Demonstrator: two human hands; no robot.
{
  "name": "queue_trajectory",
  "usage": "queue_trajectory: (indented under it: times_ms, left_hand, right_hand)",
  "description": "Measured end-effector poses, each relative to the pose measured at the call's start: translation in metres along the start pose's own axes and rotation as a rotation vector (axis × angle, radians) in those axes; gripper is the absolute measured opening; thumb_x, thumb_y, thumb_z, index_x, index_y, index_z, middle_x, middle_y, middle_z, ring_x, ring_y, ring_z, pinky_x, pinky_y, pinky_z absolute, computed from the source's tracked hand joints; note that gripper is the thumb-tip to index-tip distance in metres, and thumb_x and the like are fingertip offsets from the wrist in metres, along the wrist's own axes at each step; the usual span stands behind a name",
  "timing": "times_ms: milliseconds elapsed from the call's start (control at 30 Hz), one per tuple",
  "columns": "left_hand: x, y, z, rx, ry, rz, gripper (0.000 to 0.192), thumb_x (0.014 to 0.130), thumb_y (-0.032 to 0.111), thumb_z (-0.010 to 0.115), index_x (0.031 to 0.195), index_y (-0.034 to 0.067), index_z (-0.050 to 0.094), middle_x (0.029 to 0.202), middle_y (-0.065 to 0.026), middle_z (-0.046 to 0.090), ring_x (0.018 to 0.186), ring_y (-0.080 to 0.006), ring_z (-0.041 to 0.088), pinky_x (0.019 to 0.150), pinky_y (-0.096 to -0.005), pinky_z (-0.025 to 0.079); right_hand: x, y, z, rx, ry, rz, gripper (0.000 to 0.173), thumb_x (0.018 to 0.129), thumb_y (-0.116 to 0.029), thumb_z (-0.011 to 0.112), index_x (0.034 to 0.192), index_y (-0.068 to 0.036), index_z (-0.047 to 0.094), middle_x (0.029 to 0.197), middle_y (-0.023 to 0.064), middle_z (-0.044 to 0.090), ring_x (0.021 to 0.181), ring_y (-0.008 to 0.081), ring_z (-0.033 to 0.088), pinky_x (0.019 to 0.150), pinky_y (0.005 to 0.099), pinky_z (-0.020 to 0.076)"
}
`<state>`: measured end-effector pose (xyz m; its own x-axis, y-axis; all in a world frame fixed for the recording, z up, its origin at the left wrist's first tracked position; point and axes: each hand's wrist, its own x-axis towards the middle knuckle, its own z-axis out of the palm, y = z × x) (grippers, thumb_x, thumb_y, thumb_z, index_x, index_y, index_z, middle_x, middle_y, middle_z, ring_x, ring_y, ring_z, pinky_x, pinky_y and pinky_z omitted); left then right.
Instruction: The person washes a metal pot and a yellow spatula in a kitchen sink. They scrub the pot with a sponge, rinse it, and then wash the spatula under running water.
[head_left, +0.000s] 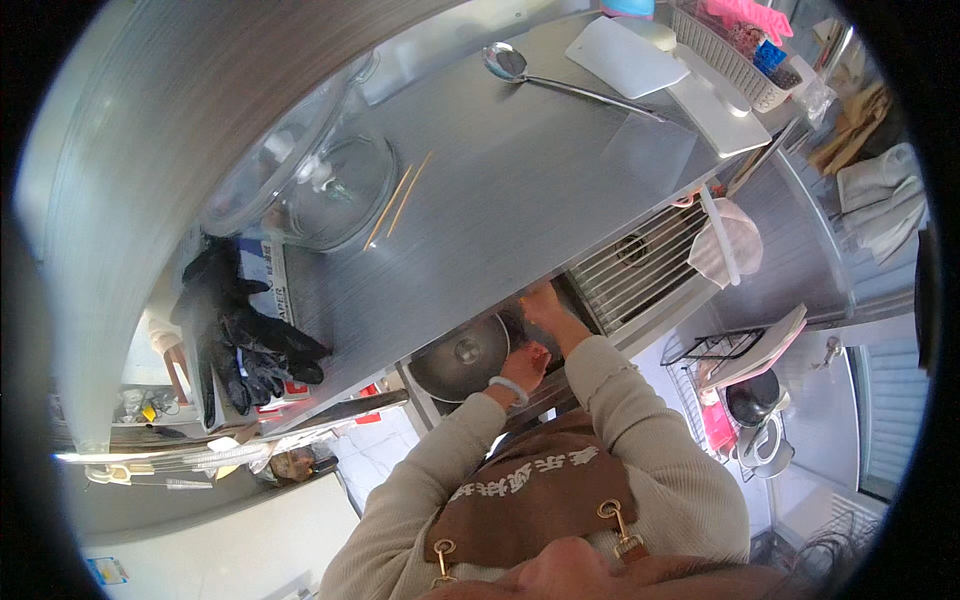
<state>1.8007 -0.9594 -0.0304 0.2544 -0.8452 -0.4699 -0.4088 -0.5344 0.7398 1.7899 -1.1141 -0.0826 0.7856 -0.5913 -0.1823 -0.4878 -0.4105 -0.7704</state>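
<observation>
My left hand (527, 366), with a pale band at the wrist, is low beside a round dark pan or lid (450, 367) with a shiny disc at its centre. Its fingers look curled; what they hold, if anything, does not show. Just beyond it, my right hand (546, 309) reaches to the front edge of the metal counter (487, 225), near the dark end of the sink. A small orange spot shows at its fingers, which are partly hidden. To its right, a rack of metal bars (622, 277) lies over a sink with a drain (632, 250).
On the counter are a long-handled spoon (506, 63), white scrapers (626, 58), two thin wooden sticks (397, 199) and a clear glass container (341, 195). Black gloves (255, 330) lie at left. A pink cloth (726, 244) hangs by the sink. A dish rack (694, 405) stands at right.
</observation>
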Motion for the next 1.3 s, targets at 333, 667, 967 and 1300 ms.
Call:
queue_trajectory:
  times_ms: [333, 667, 967, 1300]
  left_hand:
    - [0.078, 0.058, 0.024, 0.509, 0.019, -0.199, 0.048, 0.091, 0.030, 0.045, 0.134, 0.010, 0.039, 0.139, -0.0133, 0.040, 0.114, -0.0321, 0.053, 0.090, -0.0406, 0.047]
    - [0.111, 0.053, 0.002, 0.654, -0.210, -0.396, 0.038, 0.088, 0.034, 0.054, 0.114, 0.007, 0.060, 0.115, -0.0140, 0.060, 0.095, -0.0290, 0.063, 0.076, -0.0437, 0.051]
    - [0.038, 0.031, -0.027, -0.965, 0.046, -0.390, 0.015, 0.092, 0.016, 0.045, 0.086, 0.003, 0.051, 0.064, -0.0060, 0.051, 0.046, -0.0170, 0.047, 0.042, -0.0316, 0.039]
    - [-0.091, 0.026, -0.041, -0.715, -0.075, -0.304, 0.017, 0.096, 0.025, 0.045, 0.089, 0.013, 0.035, 0.062, 0.0011, 0.039, 0.046, -0.0103, 0.038, 0.037, -0.0273, 0.033]
  right_hand:
    - [0.034, 0.054, 0.019, -0.141, 0.258, 0.165, 0.026, 0.086, -0.024, 0.051, 0.084, -0.003, 0.066, 0.091, 0.0201, 0.065, 0.086, 0.0348, 0.063, 0.073, 0.0440, 0.0510]
    - [0.010, 0.023, -0.062, 0.266, 0.192, 0.330, 0.023, 0.082, -0.020, 0.065, 0.092, 0.001, 0.064, 0.079, 0.0145, 0.066, 0.079, 0.0300, 0.065, 0.067, 0.0368, 0.0494]
    - [-0.053, -0.016, -0.044, 0.140, 0.115, -0.215, 0.023, 0.085, -0.014, 0.057, 0.106, -0.012, 0.065, 0.125, 0.0083, 0.055, 0.119, 0.0278, 0.048, 0.101, 0.0385, 0.0374]
    - [-0.045, -0.027, 0.013, -0.136, -0.059, -0.144, 0.029, 0.085, -0.014, 0.049, 0.111, -0.011, 0.061, 0.119, 0.0083, 0.056, 0.119, 0.0304, 0.044, 0.103, 0.0448, 0.0315]
